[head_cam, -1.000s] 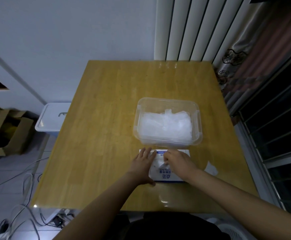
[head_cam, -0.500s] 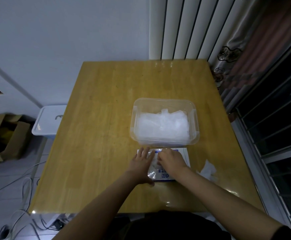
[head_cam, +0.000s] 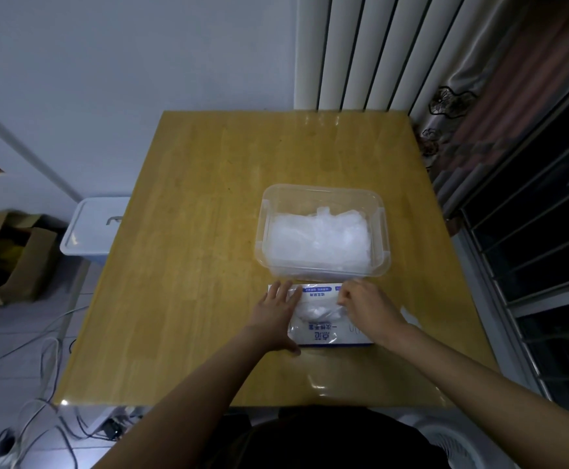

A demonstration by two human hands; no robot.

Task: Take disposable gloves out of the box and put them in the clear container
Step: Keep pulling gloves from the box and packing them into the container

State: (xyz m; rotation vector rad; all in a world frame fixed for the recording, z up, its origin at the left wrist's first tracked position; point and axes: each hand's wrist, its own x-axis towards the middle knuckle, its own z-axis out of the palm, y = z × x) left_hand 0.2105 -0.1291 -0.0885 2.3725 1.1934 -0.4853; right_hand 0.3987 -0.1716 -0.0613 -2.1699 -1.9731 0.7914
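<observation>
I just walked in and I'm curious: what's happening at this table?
A person is emptying a glove box. The left hand lies flat on the box, holding it down; the right hand pinches a glove at its opening. The clear container just beyond already holds a heap of gloves.

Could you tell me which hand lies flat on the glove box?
The left hand: its fingers lie straight on the box; the right hand curls, pinching a glove.

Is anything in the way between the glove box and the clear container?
Nothing visible. The clear container stands open-topped just beyond the glove box; only its near wall must be cleared.
</observation>
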